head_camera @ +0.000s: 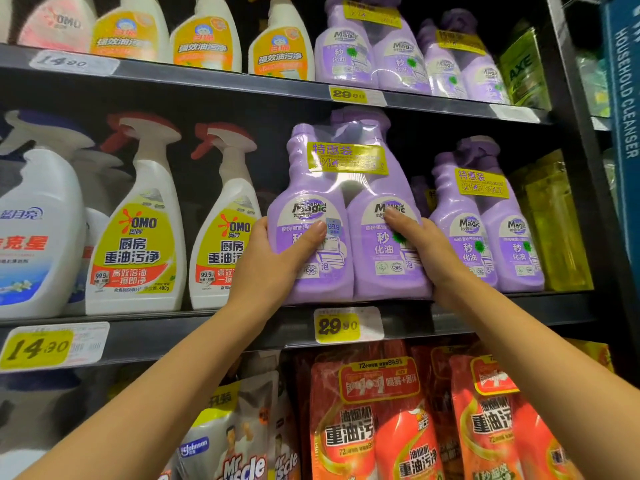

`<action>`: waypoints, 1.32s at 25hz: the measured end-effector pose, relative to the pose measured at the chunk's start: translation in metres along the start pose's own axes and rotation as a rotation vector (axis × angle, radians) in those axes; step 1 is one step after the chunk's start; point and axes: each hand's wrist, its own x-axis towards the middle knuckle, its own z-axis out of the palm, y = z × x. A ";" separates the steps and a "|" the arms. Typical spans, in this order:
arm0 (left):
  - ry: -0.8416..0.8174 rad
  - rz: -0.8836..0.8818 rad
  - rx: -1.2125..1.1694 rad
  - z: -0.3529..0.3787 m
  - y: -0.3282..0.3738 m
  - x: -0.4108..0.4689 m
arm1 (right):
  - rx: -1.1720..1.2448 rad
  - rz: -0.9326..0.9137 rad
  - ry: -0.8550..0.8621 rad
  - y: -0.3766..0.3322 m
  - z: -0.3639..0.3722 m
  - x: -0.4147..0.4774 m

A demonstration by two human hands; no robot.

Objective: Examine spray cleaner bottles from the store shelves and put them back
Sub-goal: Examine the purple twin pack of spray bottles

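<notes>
The left hand (277,261) and right hand (427,252) clasp the purple twin-pack (349,195) at the shelf (502,308) front edge, apparently not yet released.

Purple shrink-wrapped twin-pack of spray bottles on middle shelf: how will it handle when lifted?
The purple twin-pack is likely stiff as one unit, film binding both bottles. Probably heavyish: left hand and right hand both grip it. Glossy film may be slippery.
</notes>
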 end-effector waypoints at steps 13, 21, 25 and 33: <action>-0.112 -0.210 -0.451 -0.050 0.025 -0.122 | 0.063 -0.023 0.048 -0.004 0.028 -0.143; -0.147 -0.426 -0.368 -0.075 -0.030 -0.230 | 0.048 0.158 0.136 0.059 0.040 -0.270; -0.151 -0.667 -0.528 -0.100 -0.065 -0.296 | 0.015 0.241 0.147 0.085 0.045 -0.323; -0.030 -0.753 -0.394 -0.111 -0.070 -0.388 | -0.047 0.419 0.145 0.123 0.048 -0.401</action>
